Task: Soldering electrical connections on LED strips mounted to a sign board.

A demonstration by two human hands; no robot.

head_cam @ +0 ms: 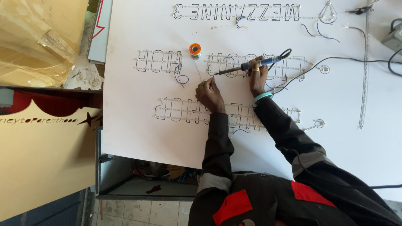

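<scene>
Head view: right hand (258,79) grips a blue-handled soldering iron (247,67) beside left hand (209,94) pinching thin solder wire (197,69); the hot tip could burn those close fingers.

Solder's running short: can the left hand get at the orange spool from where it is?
Probably yes: the left hand rests just below the solder spool, with only bare white board between.

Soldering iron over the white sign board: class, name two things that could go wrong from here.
1. The left hand pinches solder wire right beside the soldering iron tip, so fingertips could get burned.
2. The iron's black cord trails across the LED letters; a snag could jerk the right hand off the joint.
</scene>
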